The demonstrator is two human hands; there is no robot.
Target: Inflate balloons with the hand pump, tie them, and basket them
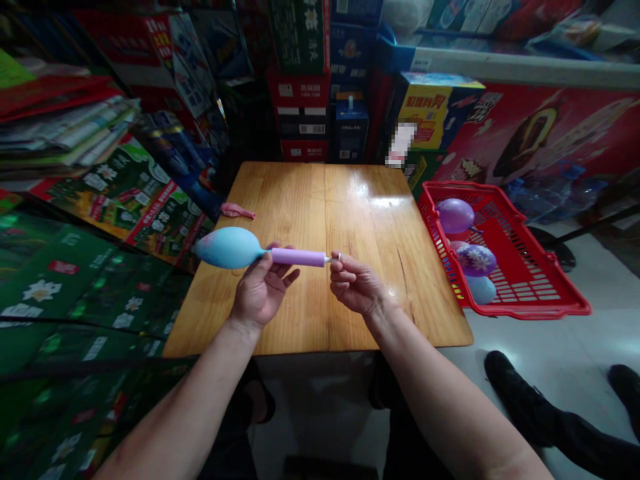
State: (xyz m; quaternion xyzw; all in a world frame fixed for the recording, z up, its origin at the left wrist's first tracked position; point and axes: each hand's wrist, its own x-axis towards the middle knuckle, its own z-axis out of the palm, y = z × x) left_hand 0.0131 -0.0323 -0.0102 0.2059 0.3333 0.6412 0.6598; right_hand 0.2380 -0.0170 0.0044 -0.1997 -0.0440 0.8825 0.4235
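Observation:
Over the wooden table (350, 220) I hold a purple hand pump (299, 257) level. My left hand (261, 288) pinches the neck of a partly filled light blue balloon (227, 247) onto the pump's left end. My right hand (353, 283) grips the handle at the pump's right end, with the plunger almost fully in. A limp pink balloon (237, 211) lies flat near the table's left edge.
A red plastic basket (530, 280) on the floor to the right holds purple and blue inflated balloons (455, 215). Stacked printed cartons (125, 193) crowd the left side and back. Another person's dark shoes (520, 400) rest on the floor at lower right.

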